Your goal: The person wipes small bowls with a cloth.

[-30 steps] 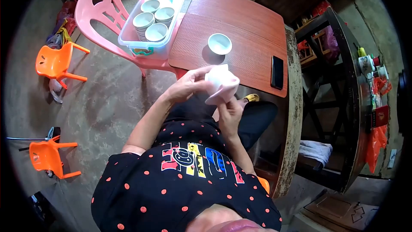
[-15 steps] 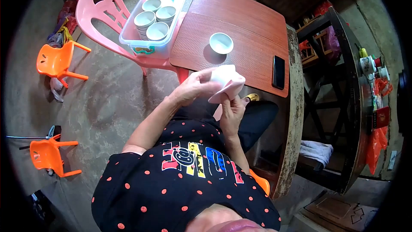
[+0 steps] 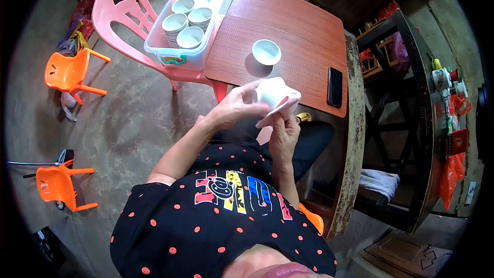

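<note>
At upper centre I see a red-brown, rectangular textured tabletop (image 3: 306, 36) carrying a round white bowl (image 3: 266, 52) and, further right, a flat black phone (image 3: 334, 87).

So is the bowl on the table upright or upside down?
Upright: the bowl on the table shows its round mouth and pale inside facing up.

The held bowl (image 3: 271, 90) at mid-frame looks ceramic, smooth and white; the pink cloth (image 3: 288, 106) is soft and matt. Upper left, smooth plastic forms the pink chair (image 3: 114, 14) and translucent bin (image 3: 198, 61). The tabletop (image 3: 301, 25) shows a finely textured, faint sheen.
</note>
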The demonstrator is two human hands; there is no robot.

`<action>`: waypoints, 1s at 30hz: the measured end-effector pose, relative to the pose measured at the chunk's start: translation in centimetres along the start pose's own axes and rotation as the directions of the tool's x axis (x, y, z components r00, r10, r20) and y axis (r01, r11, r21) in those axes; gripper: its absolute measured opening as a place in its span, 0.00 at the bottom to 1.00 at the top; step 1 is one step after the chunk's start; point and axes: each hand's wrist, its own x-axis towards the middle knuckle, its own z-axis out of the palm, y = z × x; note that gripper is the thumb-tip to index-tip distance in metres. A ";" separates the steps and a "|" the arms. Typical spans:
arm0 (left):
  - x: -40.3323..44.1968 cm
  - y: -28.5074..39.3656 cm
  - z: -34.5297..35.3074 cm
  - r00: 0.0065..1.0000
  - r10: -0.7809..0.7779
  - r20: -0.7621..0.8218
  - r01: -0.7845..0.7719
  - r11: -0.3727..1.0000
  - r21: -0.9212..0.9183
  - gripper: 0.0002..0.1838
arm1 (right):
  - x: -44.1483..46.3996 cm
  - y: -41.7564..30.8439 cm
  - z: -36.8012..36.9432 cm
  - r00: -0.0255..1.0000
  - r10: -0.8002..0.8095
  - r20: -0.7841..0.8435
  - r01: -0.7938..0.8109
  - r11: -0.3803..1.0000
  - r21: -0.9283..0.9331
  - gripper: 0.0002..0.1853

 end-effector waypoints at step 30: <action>-0.8 0.2 -1.0 0.965 -0.142 0.222 0.192 0.956 -0.222 0.21 | 3.0 -1.6 -4.5 0.933 0.297 0.204 -0.360 0.771 0.526 0.20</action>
